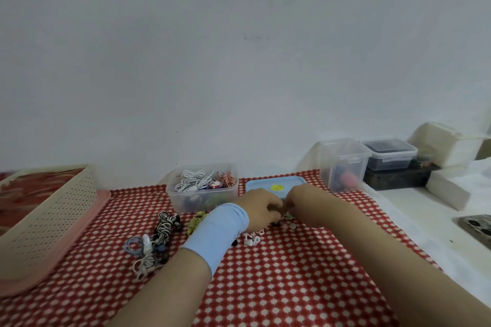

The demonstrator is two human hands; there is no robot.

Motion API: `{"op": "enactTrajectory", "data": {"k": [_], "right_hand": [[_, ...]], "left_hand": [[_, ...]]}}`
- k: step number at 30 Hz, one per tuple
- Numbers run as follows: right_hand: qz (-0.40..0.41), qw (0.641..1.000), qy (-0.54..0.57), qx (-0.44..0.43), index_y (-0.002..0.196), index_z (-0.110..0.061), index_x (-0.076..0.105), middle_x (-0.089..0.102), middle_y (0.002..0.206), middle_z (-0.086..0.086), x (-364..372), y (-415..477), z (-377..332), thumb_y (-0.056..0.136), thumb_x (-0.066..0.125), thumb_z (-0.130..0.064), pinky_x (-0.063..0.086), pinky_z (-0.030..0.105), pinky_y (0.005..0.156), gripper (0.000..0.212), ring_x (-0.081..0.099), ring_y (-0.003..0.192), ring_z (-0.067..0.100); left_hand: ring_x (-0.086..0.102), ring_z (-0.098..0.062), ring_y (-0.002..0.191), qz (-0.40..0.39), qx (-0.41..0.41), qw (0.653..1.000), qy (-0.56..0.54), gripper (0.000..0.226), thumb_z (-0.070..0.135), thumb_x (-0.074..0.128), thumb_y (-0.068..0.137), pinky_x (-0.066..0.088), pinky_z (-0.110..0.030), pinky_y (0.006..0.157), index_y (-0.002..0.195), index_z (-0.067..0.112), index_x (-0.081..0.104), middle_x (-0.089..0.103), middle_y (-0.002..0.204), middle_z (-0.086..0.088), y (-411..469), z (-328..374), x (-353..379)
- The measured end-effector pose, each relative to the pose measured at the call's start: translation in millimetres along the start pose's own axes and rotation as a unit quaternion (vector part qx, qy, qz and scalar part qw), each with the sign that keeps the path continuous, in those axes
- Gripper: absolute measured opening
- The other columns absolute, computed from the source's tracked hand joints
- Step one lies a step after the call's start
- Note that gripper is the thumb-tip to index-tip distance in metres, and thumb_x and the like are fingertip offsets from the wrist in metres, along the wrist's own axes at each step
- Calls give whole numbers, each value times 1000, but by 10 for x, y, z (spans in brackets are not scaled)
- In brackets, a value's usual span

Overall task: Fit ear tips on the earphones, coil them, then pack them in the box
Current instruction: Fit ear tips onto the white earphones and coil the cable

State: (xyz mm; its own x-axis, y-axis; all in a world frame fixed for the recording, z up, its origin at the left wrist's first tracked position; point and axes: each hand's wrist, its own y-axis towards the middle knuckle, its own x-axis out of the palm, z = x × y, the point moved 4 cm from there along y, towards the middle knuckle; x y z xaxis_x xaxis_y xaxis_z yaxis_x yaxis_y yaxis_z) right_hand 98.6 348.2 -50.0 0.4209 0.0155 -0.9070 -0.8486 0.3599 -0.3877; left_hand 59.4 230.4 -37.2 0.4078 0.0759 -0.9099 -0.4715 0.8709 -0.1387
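- Head view (the only angle): the left hand [261, 210] and right hand [305, 204] meet at the far middle of the table [279, 287], just in front of the blue lid [276, 184]. Fingers on both curl inward, so each grip looks narrow. Whatever's pinched there is tiny and hidden, so I can't tell what they hold.
- Done so far, I'd say: the clear box [175, 199], far and left of the hands, already has a bunch of coiled earphones in it.
- Left to do: the striped earphones [166, 224] and a blue-and-white tangle [144, 249] lie loose on the left, and a white pair [252, 240] sits uncoiled just near of the left hand.
- Some small ear tips [292, 225] are scattered by the right hand. My guess is this is the tip-fitting step, with coiling and packing yet to come.
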Motion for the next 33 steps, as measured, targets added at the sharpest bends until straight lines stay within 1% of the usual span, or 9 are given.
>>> {"op": "enactTrajectory", "data": {"k": [4,8,12,16,20,22,26,30,33], "right_hand": [[85,992,93,-20,128,-29,70,68,123,0,0,-118,57,101,58,-18,52,31,97,32,63,107,19],[126,975,171,-58,107,-29,80,75,106,-8,17,-218,142,96,62,-23,53,25,89,21,65,94,11],[148,961,222,-69,104,-25,81,75,105,-12,-42,-236,223,95,63,-18,52,26,95,21,65,94,5],[160,970,174,-58,116,-28,77,72,122,-3,-10,-115,172,97,63,-17,50,28,99,26,64,106,14],[114,976,172,-70,108,-29,80,75,108,-6,50,-37,102,96,65,-18,56,32,93,22,68,98,18],[99,973,196,-75,101,-28,81,76,102,-8,56,-34,116,93,69,-17,59,33,89,18,71,92,17],[113,967,213,-86,95,-26,82,76,96,-14,-35,-75,107,88,74,-16,53,21,85,15,69,89,7],[139,942,293,-87,78,-31,81,76,79,-15,-184,-102,96,81,75,-14,58,21,72,18,72,69,3],[136,929,327,-108,81,-34,76,75,84,-15,-229,-89,24,81,75,-15,57,19,71,20,72,77,4]], "left_hand": [[59,-9,113,26,4,999,-40,27,23,54,97,45,-28,101,116,33,70,65,125,14,-89,-91,-58],[60,-6,107,69,-9,996,-64,27,19,54,97,45,-23,99,112,33,72,66,122,14,-131,-203,-97],[61,-9,110,73,-28,996,-36,27,20,55,96,43,-20,94,117,29,70,66,123,9,-102,-261,-60],[58,-12,116,40,-33,998,22,30,28,55,96,35,-19,90,124,27,66,63,130,9,-67,-240,-22],[57,-10,116,19,-41,999,-5,27,27,53,97,36,-19,99,119,30,69,64,127,11,-81,-294,-39],[61,-8,110,22,-54,997,-51,27,24,52,97,43,-28,105,116,32,70,68,120,11,-100,-378,-65],[64,-4,105,46,-59,993,-88,30,18,49,98,45,-30,104,116,30,70,71,115,12,-160,-506,-117],[60,-2,109,23,-47,997,-63,28,38,60,92,44,-27,104,118,36,68,67,118,18,-222,-509,-51],[62,-1,98,27,-36,997,-68,28,36,72,85,48,-23,97,112,31,72,69,107,17,-228,-472,5]]}}
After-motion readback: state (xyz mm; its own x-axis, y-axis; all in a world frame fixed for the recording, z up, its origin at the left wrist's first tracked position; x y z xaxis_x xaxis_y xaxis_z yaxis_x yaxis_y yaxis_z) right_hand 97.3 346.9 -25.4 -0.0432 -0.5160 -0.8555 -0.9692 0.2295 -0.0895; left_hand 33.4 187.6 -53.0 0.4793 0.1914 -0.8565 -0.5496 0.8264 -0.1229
